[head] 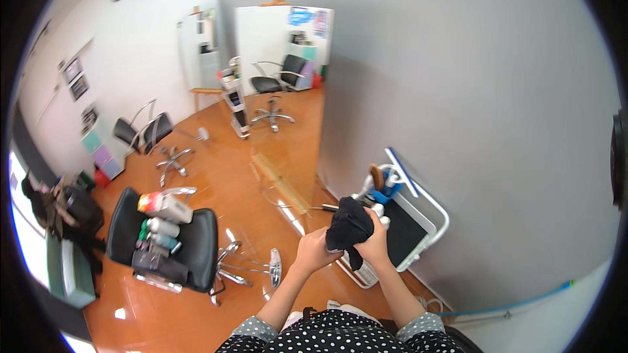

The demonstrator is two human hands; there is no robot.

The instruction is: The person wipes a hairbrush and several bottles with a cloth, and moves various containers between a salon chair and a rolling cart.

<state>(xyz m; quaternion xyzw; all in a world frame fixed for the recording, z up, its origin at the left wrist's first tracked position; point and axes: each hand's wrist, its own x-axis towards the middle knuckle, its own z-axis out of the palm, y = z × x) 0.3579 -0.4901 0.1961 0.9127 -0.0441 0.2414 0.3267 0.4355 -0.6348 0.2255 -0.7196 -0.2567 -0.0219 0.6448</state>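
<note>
A bunched black cloth [349, 225] is held up in front of my body, between both hands. My left hand [315, 251] grips its lower left side, where a small pale patch shows under the cloth. On the right side, my right hand [377, 241] closes around it, and a fold of the cloth hangs down between the hands. Just beyond my hands stands a white-framed trolley [441, 215] with a dark shelf. Its upper end carries a blue holder [385, 195] with a brown-backed brush [376, 176] and white bottles.
A black salon chair [203, 250] at the left bears bottles [164, 227] and boxes [175, 208]. A tall mirror [262, 49] leans at the grey wall, with a slim white cart [234, 100] beside it. Another salon chair [158, 132] stands farther back. A blue hose [510, 301] runs at lower right.
</note>
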